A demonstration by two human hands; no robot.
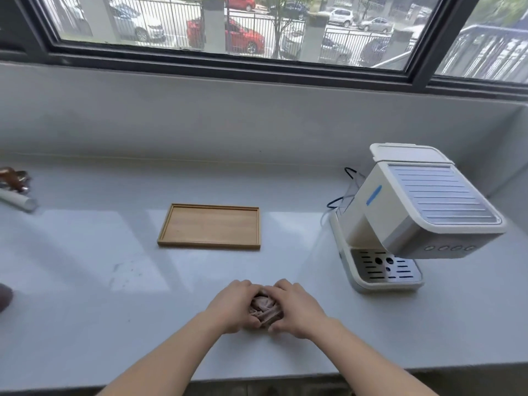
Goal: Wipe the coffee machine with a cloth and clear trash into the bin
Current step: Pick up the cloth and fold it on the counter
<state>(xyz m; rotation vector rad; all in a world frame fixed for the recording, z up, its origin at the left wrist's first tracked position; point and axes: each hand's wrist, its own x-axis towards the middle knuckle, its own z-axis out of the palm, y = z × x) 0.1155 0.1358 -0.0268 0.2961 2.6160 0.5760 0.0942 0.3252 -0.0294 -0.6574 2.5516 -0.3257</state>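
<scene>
- Our left hand (233,305) and right hand (295,307) meet near the front edge of the worktop (85,252), both curled around a bunched brownish cloth (264,308) and gripping it between them.
- The cloth sits low against the worktop between our hands; we cannot tell whether it touches the surface.
- Beyond our hands, toward the window, a shallow wooden tray (210,225) lies flat on the worktop, well apart from the cloth.
- To the right stands the cream coffee machine (414,212), its ribbed metal top facing us, a slotted drip grate at its base and a strip of blue tape on its side.
- Dark cables (347,184) loop behind the machine.
- At the far left edge lie a brown object (14,178) and a white tube (17,201); we cannot make them out clearly.
- A window (243,32) runs along the back.
</scene>
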